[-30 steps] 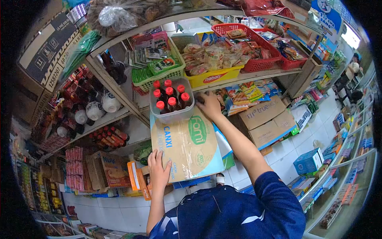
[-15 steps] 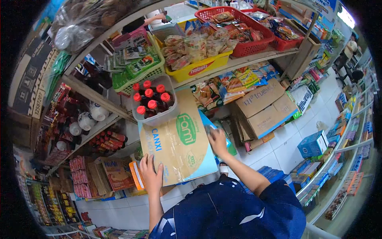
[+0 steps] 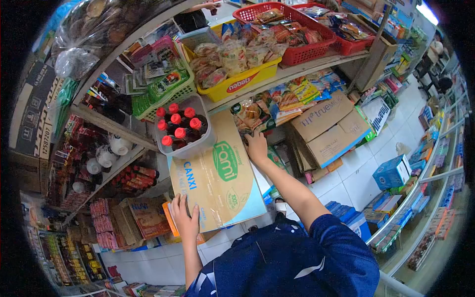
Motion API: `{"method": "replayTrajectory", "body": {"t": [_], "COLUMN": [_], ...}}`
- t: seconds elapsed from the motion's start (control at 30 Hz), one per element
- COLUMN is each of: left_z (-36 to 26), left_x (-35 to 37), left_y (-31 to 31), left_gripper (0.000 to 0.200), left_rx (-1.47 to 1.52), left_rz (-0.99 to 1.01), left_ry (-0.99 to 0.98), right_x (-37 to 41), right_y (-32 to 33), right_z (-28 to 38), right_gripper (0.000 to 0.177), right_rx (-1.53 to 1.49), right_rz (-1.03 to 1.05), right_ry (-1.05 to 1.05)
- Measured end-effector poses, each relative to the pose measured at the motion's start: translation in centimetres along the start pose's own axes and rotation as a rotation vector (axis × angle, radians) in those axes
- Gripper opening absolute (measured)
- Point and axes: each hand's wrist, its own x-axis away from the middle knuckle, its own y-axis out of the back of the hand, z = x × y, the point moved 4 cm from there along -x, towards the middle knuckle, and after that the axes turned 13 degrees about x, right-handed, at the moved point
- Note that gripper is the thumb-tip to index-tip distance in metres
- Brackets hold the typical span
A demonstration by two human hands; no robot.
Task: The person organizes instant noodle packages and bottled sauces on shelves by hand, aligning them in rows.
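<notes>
A cardboard box (image 3: 208,185) printed "Fami" and "CANXI" lies in front of me. My left hand (image 3: 186,218) rests at its near left corner, with the fingers stretched out over the edge and the thumb on top. Farther up, my right hand (image 3: 256,147) is at the box's right edge, fingers pointing away from me and apart; their tips are hard to make out. On the far left part of the box stands a clear plastic tub (image 3: 210,136), holding several dark bottles (image 3: 179,129) with red caps.
Behind the box is a shelf with a yellow basket (image 3: 237,84), red baskets (image 3: 309,48) and a green basket (image 3: 185,89) of packets. A "true MILK" carton (image 3: 331,131) lies to the right. Bottles and cartons stand at left; a blue box (image 3: 391,171) is on the tiled floor.
My right hand has moved away from me along the box's right edge. My left hand stays at the near left corner. The view has shifted slightly.
</notes>
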Motion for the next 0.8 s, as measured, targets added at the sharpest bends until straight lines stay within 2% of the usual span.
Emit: {"method": "replayTrajectory", "body": {"t": [0.07, 0.17, 0.3, 0.37, 0.43, 0.5, 0.57, 0.6, 0.63, 0.7, 0.77, 0.8], "left_z": [-0.1, -0.5, -0.2, -0.2, -0.1, -0.3, 0.3, 0.5, 0.6, 0.5, 0.6, 0.6], "left_x": [0.0, 0.0, 0.1, 0.1, 0.0, 0.0, 0.1, 0.1, 0.2, 0.2, 0.3, 0.4], "left_y": [0.1, 0.3, 0.4, 0.5, 0.6, 0.7, 0.5, 0.4, 0.6, 0.7, 0.8, 0.8], "left_gripper": [0.047, 0.046, 0.046, 0.047, 0.046, 0.046, 0.046, 0.046, 0.046, 0.046, 0.046, 0.047], "left_rx": [-0.02, -0.029, 0.016, 0.005, 0.043, 0.06, 0.066, 0.064, 0.07, 0.103, 0.116, 0.117], "left_rz": [0.043, 0.037, 0.007, 0.006, -0.003, 0.006, -0.007, -0.009, -0.025, -0.012, -0.042, -0.047], "left_ry": [0.028, -0.002, 0.01, -0.045, -0.031, -0.031, -0.041, -0.056, -0.042, -0.048, -0.052, -0.048], "right_x": [-0.1, 2.4, 6.7, 9.4, 12.0, 15.0, 16.4, 16.0, 14.1, 11.2, 8.1, 7.0], "right_y": [0.7, 2.5, 5.4, 7.0, 8.3, 7.6, 7.5, 8.3, 11.9, 14.1, 16.7, 17.2], "right_z": [0.1, -0.6, -1.2, -1.4, -1.7, -3.1, -5.0, -6.1, -5.1, -4.4, -0.6, 2.2], "right_gripper": [0.026, 0.024, 0.02, 0.019, 0.019, 0.023, 0.025, 0.028, 0.028, 0.03, 0.03, 0.029], "right_rx": [-0.001, -0.035, -0.093, -0.104, -0.158, -0.335, -0.86, -0.884, -0.923, -0.935, -0.677, -0.614], "right_rz": [-0.007, 0.108, 0.205, 0.214, 0.273, 0.378, 0.466, 0.386, 0.254, 0.035, -0.027, 0.023], "right_ry": [0.006, 0.066, 0.162, 0.206, 0.183, 0.055, -0.357, -0.415, -0.438, -0.376, -0.076, 0.034]}}
